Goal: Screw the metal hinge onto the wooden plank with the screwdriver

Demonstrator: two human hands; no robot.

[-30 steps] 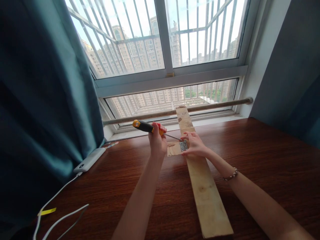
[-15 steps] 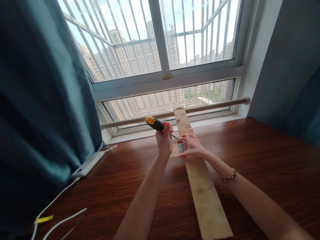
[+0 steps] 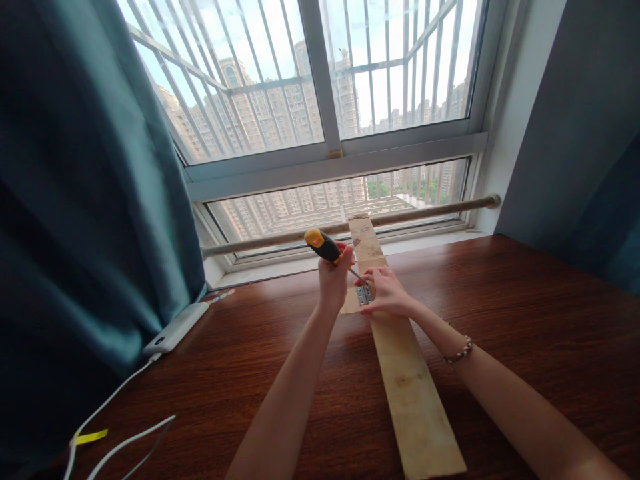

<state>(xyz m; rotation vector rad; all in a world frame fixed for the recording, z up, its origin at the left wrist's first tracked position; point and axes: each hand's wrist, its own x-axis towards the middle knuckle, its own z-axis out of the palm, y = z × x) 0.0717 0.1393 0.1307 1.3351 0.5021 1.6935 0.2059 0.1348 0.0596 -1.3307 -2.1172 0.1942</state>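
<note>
Fingers [image 3: 376, 272] hold hinge [image 3: 363, 296] edges; screwdriver [image 3: 325, 247] tilted

Left grip [image 3: 334, 283] is clenched, right grip [image 3: 391, 294] curved.

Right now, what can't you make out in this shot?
All in the head view:
- Screwdriver tip: too small to tell whether it sits in a screw.
- Hinge: too small to tell which holes hold screws.
- Small wood piece: right part hidden by the hinge and right hand.
- Grip's far side: hidden by the left hand.
- Curtain: cut off by the left and top edges.
</note>
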